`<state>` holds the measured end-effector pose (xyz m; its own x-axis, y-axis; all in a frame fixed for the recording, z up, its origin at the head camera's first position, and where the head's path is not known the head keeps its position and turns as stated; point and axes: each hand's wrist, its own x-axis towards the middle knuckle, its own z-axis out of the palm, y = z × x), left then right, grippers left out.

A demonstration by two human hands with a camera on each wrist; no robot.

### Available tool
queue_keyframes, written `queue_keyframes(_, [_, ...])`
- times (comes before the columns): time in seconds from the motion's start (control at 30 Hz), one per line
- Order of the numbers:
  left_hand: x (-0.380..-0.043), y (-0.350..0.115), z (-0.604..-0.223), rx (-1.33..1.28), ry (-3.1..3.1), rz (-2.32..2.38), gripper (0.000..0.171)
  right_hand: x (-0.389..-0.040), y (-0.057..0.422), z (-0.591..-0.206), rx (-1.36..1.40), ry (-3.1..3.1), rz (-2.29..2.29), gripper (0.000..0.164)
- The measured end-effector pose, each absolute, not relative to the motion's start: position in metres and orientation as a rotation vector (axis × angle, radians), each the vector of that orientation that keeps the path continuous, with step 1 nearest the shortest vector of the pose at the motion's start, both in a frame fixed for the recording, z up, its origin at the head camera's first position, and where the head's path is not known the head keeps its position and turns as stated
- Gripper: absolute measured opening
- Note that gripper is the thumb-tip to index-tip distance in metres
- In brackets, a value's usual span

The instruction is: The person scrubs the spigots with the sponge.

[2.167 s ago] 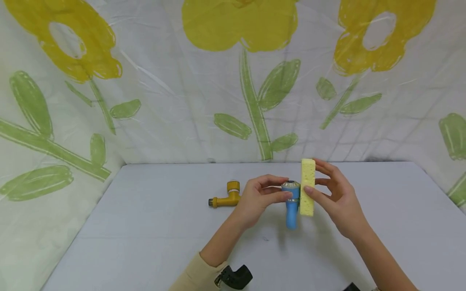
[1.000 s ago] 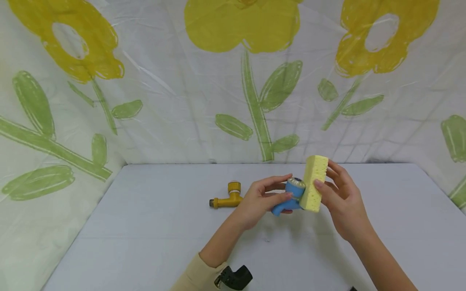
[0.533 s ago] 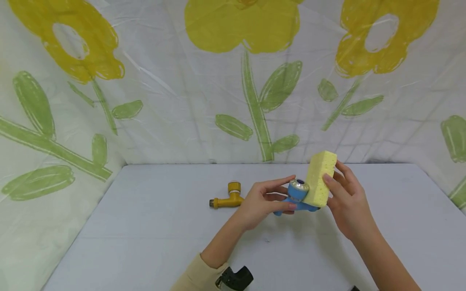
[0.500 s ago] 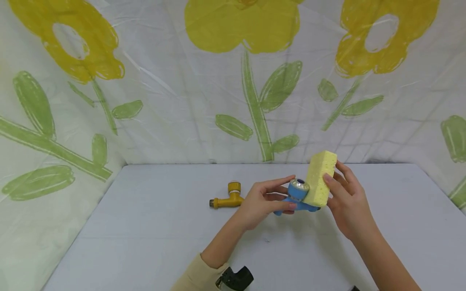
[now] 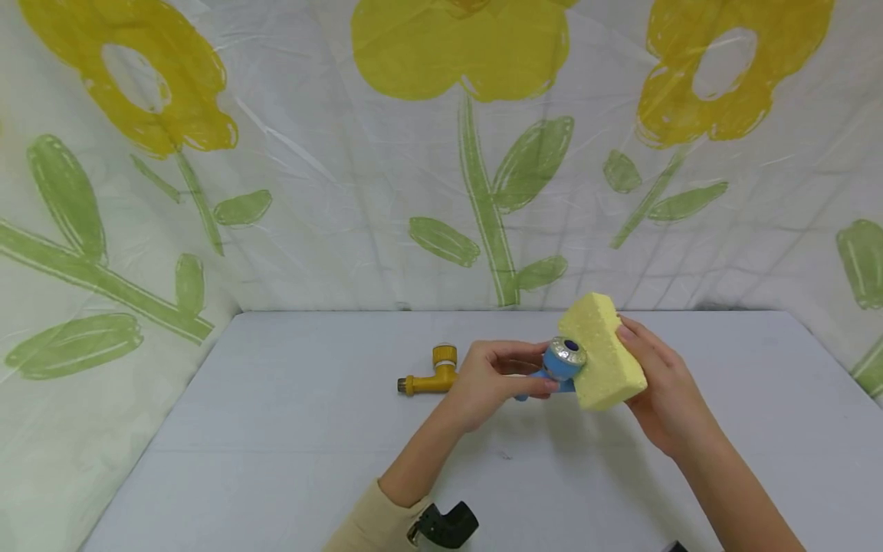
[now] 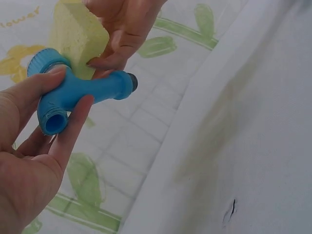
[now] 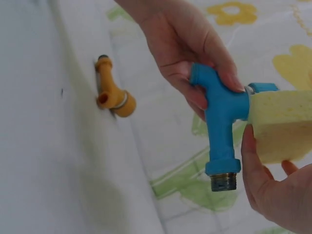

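Note:
A blue faucet (image 5: 563, 360) with a silvery cap is held above the table by my left hand (image 5: 493, 381), thumb and fingers pinching its body. In the left wrist view the blue faucet (image 6: 80, 91) shows its open spout and a dark threaded end. My right hand (image 5: 665, 391) grips a yellow sponge (image 5: 600, 353), whose broad face lies against the faucet's knob side. Seen from the right wrist, the sponge (image 7: 280, 122) touches the faucet (image 7: 222, 117) near its knob, with right-hand fingers below it.
A mustard-yellow faucet (image 5: 436, 372) lies on the white table (image 5: 290, 429), left of and behind my left hand. Behind the table hangs a sheet (image 5: 331, 215) printed with yellow flowers and green leaves. A black device (image 5: 444, 526) sits at my left wrist.
The faucet has turned from spout-down to lying more level, its cap tilting toward the camera. The sponge has swung from edge-on to showing its broad face and shifted slightly right, staying against the faucet.

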<state>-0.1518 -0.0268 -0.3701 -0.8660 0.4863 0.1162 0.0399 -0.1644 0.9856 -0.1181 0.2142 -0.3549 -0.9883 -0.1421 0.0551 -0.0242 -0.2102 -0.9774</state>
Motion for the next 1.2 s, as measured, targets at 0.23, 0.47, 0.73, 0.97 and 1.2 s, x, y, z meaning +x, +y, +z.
queue_keyframes(0.23, [-0.152,-0.026,-0.371,0.662,1.704,2.233,0.034,-0.120,0.221,-0.355,-0.213,1.899,-2.318,0.035])
queue_keyframes(0.47, [-0.154,-0.030,-0.372,0.754,1.693,2.218,0.029,-0.121,0.222,-0.356,-0.199,1.871,-2.328,0.034])
queue_keyframes(0.73, [-0.156,-0.032,-0.373,0.789,1.734,2.202,0.028,-0.122,0.224,-0.358,-0.207,1.842,-2.319,0.035])
queue_keyframes(0.97, [-0.159,-0.035,-0.371,0.768,1.763,2.215,0.027,-0.121,0.227,-0.357,-0.324,1.814,-2.319,0.039])
queue_keyframes(1.2, [-0.158,-0.037,-0.367,0.795,1.765,2.162,0.026,-0.122,0.226,-0.358,-0.380,1.676,-2.376,0.042])
